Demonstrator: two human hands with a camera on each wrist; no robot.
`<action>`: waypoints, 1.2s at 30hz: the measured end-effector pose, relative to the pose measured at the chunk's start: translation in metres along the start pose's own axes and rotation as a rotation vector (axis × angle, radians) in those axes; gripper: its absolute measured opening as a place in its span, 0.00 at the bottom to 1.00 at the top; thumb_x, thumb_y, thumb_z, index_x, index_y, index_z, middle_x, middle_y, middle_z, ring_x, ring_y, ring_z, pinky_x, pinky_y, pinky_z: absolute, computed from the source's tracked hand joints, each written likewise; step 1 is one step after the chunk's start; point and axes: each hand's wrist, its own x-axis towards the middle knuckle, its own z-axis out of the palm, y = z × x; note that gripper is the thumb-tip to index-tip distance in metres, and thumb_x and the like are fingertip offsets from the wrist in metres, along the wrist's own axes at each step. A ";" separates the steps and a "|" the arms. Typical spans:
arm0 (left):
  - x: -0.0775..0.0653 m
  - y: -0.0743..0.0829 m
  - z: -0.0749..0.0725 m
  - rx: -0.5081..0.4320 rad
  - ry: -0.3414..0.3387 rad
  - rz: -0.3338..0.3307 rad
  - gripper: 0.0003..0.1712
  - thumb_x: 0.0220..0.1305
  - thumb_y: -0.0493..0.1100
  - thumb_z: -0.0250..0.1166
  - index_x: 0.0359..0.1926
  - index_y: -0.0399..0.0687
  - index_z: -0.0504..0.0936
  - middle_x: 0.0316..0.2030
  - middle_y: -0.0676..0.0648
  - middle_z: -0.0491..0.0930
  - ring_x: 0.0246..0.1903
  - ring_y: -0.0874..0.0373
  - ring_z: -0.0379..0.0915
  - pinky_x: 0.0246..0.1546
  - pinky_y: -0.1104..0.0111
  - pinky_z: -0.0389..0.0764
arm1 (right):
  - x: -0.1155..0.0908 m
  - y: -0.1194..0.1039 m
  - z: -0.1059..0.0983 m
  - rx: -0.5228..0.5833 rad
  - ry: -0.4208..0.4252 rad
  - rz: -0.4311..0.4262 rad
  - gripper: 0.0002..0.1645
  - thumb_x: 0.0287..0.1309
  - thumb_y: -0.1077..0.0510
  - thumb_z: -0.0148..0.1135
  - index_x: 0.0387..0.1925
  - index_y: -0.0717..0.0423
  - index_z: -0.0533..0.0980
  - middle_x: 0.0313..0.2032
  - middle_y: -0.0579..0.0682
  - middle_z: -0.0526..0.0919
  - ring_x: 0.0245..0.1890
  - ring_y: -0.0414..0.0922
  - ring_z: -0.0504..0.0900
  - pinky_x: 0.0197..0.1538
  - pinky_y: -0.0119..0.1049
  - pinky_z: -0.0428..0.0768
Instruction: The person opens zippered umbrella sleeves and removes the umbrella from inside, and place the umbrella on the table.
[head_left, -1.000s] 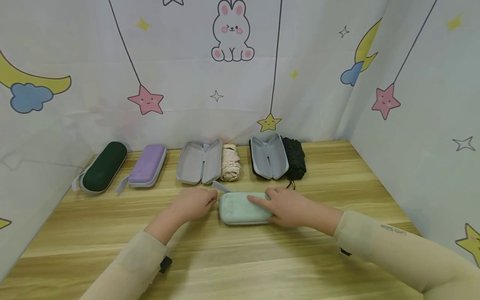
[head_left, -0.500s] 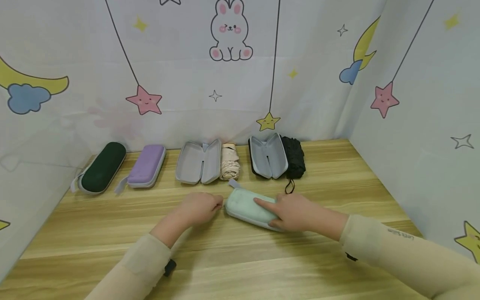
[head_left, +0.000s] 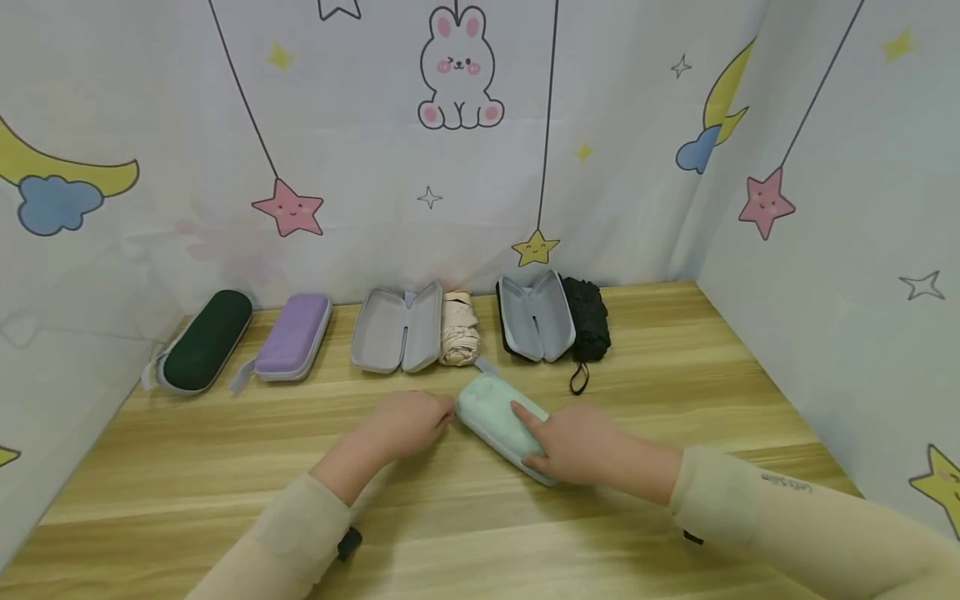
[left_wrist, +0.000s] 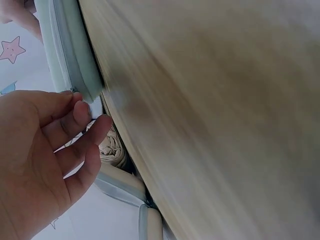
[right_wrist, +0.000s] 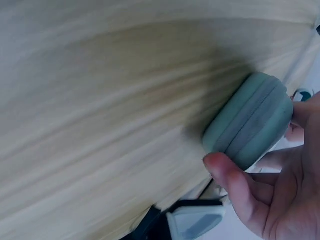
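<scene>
A mint-green zip case lies slanted on the table, closed, with a grey loop at its far end. My right hand grips its near right end, the index finger stretched along the top; in the right wrist view the thumb presses the seam of the grey zip band. At the case's left end my left hand pinches the small zipper pull between thumb and index finger. The pull itself is mostly hidden by the fingertips. The other left fingers are loosely bent.
Along the back stand a dark green case, a purple case, an open grey-lined case beside a beige folded umbrella, and another open case beside a black folded umbrella. A printed curtain borders the table.
The mint case has turned on the table, its right end swinging toward me and its left end shifting right and away. My left hand has followed rightward, staying at its left end.
</scene>
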 end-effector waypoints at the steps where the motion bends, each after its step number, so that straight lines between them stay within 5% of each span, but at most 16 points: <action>1: 0.000 0.001 0.000 0.002 0.001 0.005 0.10 0.70 0.44 0.59 0.28 0.54 0.73 0.26 0.51 0.78 0.29 0.52 0.79 0.29 0.56 0.78 | 0.000 -0.003 0.000 0.013 -0.001 0.013 0.46 0.62 0.30 0.52 0.74 0.48 0.58 0.13 0.45 0.69 0.15 0.42 0.70 0.19 0.41 0.70; 7: 0.000 0.008 0.002 0.027 0.028 0.054 0.11 0.69 0.44 0.59 0.27 0.53 0.73 0.24 0.51 0.77 0.27 0.52 0.78 0.26 0.57 0.76 | 0.006 -0.022 0.002 0.013 0.080 0.077 0.49 0.61 0.29 0.53 0.70 0.58 0.63 0.14 0.46 0.72 0.12 0.41 0.68 0.15 0.40 0.67; 14: -0.001 0.014 0.001 0.016 0.017 0.073 0.11 0.69 0.43 0.60 0.27 0.54 0.73 0.21 0.55 0.74 0.21 0.60 0.71 0.22 0.60 0.73 | 0.016 -0.034 0.003 -0.064 0.179 0.102 0.50 0.59 0.27 0.52 0.65 0.64 0.69 0.06 0.44 0.63 0.07 0.39 0.63 0.11 0.37 0.66; 24: 0.000 0.010 0.003 0.107 0.032 0.007 0.09 0.70 0.48 0.60 0.31 0.54 0.76 0.27 0.49 0.82 0.30 0.51 0.81 0.26 0.55 0.79 | 0.012 -0.030 -0.001 -0.092 0.121 0.070 0.61 0.48 0.15 0.47 0.68 0.55 0.67 0.08 0.44 0.65 0.10 0.40 0.62 0.13 0.36 0.62; 27: 0.000 0.009 0.004 0.096 0.045 -0.005 0.10 0.70 0.48 0.59 0.31 0.54 0.76 0.28 0.48 0.83 0.31 0.49 0.82 0.27 0.55 0.79 | 0.009 -0.023 -0.008 -0.110 0.108 0.058 0.62 0.42 0.13 0.50 0.69 0.48 0.67 0.17 0.45 0.74 0.14 0.42 0.69 0.16 0.37 0.66; 31: 0.000 0.008 0.003 0.080 0.058 -0.013 0.10 0.70 0.48 0.59 0.31 0.54 0.76 0.29 0.47 0.83 0.33 0.48 0.82 0.28 0.53 0.79 | 0.007 -0.012 -0.020 -0.094 0.094 -0.029 0.64 0.36 0.18 0.62 0.71 0.47 0.64 0.48 0.52 0.79 0.40 0.49 0.80 0.37 0.44 0.80; 34: 0.000 0.008 0.003 0.094 0.052 -0.013 0.10 0.71 0.49 0.58 0.32 0.53 0.76 0.28 0.47 0.83 0.32 0.48 0.82 0.27 0.53 0.79 | 0.006 -0.002 -0.026 -0.071 0.042 -0.175 0.66 0.36 0.26 0.72 0.73 0.49 0.59 0.68 0.54 0.65 0.63 0.53 0.68 0.58 0.50 0.72; 36: -0.001 0.008 0.004 0.114 0.038 -0.010 0.09 0.71 0.49 0.57 0.33 0.53 0.76 0.27 0.48 0.83 0.31 0.48 0.82 0.26 0.54 0.79 | 0.007 0.002 -0.028 -0.061 -0.005 -0.260 0.65 0.37 0.32 0.76 0.74 0.49 0.58 0.72 0.51 0.58 0.70 0.52 0.60 0.63 0.52 0.66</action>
